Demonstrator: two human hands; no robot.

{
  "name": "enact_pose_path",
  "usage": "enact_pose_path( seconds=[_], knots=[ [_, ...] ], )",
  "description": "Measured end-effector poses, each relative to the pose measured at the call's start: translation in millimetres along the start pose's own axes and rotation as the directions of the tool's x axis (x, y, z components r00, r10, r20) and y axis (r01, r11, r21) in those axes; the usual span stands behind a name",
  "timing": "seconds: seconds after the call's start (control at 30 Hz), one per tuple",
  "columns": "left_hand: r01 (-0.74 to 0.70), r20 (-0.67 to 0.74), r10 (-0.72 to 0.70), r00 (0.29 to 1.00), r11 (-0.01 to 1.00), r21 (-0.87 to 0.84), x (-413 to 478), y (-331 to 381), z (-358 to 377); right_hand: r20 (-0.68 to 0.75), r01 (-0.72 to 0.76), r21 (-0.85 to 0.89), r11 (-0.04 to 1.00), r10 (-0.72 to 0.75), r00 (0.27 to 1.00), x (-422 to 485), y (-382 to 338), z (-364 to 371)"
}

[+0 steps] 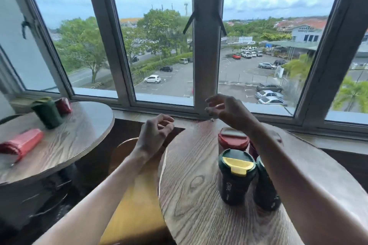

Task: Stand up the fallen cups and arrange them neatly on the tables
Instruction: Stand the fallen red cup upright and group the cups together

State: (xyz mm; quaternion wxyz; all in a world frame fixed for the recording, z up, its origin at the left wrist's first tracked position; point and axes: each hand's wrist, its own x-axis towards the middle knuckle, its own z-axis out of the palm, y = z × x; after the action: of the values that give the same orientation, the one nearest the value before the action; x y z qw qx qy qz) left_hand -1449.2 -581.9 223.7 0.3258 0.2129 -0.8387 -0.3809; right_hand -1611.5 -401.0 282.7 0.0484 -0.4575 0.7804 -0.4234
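On the near round wooden table stand a green cup with a yellow lid, a second green cup partly hidden by my right arm, and a red cup behind them. On the left table a red cup lies on its side, a green cup stands upright, and another red cup lies behind it. My left hand hovers between the tables, fingers loosely curled, holding nothing. My right hand is raised above the near table's far edge, fingers apart and empty.
A wide window with grey frames runs behind both tables, its sill just beyond them. A yellow-brown chair seat sits in the dark gap between the tables.
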Motion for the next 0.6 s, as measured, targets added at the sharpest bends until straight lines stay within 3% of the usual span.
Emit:
enact_pose_path(
  seconds=[0.3,0.6],
  knots=[
    [0.166,-0.242,-0.139,0.960,0.982,0.092,-51.1,-93.1,-182.8,0.213,0.076,0.236,0.969,-0.128,0.969,39.9,-130.6,204.9],
    [0.290,-0.482,-0.202,0.853,0.950,0.114,-70.6,-190.5,-318.8,0.320,0.000,0.401,0.916,-0.140,0.937,83.3,-205.0,365.2]
  ],
)
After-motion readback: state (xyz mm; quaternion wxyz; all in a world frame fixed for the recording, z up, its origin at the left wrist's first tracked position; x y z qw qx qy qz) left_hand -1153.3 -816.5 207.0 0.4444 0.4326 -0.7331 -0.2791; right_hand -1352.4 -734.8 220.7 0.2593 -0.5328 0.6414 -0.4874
